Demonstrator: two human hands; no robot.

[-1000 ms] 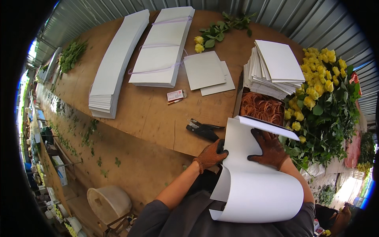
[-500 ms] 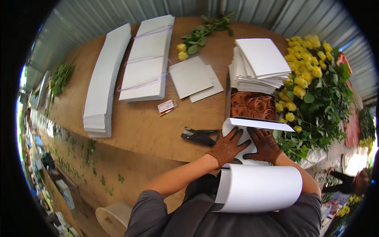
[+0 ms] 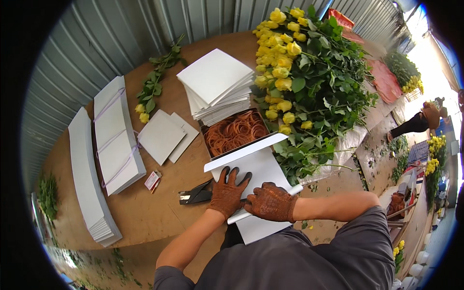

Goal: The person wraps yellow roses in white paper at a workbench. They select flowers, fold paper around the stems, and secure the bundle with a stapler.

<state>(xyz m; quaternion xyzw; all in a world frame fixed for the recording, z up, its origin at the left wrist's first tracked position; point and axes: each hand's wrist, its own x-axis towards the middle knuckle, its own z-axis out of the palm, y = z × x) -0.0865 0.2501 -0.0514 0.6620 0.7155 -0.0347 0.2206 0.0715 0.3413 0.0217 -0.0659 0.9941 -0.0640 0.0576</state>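
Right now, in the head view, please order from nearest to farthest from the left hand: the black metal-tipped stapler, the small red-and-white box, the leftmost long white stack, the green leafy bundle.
From the left hand:
1. Black stapler, just left.
2. Small red-and-white box, farther left.
3. Leftmost long white stack, beyond the box.
4. Green leafy bundle, far left.

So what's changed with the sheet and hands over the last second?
The left hand let go of the left edge of the white sheet and now lies spread on it. The right hand went from spread flat to curled over a narrow fold nearer the body. The wide loop is gone. The view turned right. The black stapler, yellow roses and stack of white cards stayed.
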